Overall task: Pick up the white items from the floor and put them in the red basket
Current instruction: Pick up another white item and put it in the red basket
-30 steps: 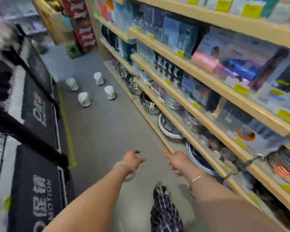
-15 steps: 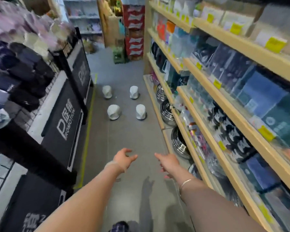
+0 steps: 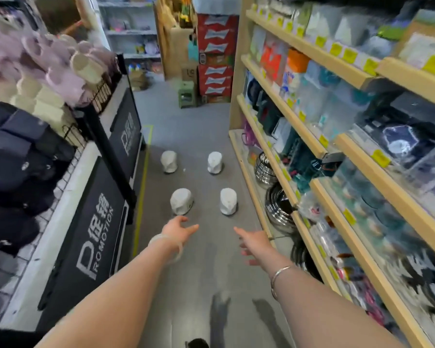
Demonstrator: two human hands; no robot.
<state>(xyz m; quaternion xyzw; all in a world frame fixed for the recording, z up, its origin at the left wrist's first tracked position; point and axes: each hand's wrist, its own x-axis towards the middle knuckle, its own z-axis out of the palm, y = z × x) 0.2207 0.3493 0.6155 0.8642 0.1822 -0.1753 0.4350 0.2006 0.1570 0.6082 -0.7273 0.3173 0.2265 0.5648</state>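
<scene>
Down the aisle, on the grey floor (image 3: 201,267), stand four white items in two rows; the near left item (image 3: 181,204) and near right item (image 3: 228,201) sit side by side but apart, and behind them the far left item (image 3: 169,161) and far right item (image 3: 214,162) do the same; none touches another; both arms reach forward over the floor, short of the near row; the left hand (image 3: 177,230) has its fingers loosely spread and grasps nothing, just below the near left item in the view without touching it; the right hand (image 3: 255,243) is likewise released, fingers straight and fanned, holding nothing; a pale bangle (image 3: 170,247) circles the left wrist and a silver bracelet (image 3: 278,277) the right; wooden shelves (image 3: 357,156) of boxed goods and steel pots (image 3: 278,204) line the right side; a black display rack (image 3: 90,217) piled with slippers (image 3: 60,71) lines the left; red cartons (image 3: 215,54) are stacked at the far end beside a green stool (image 3: 187,94); no red basket can be made out.
</scene>
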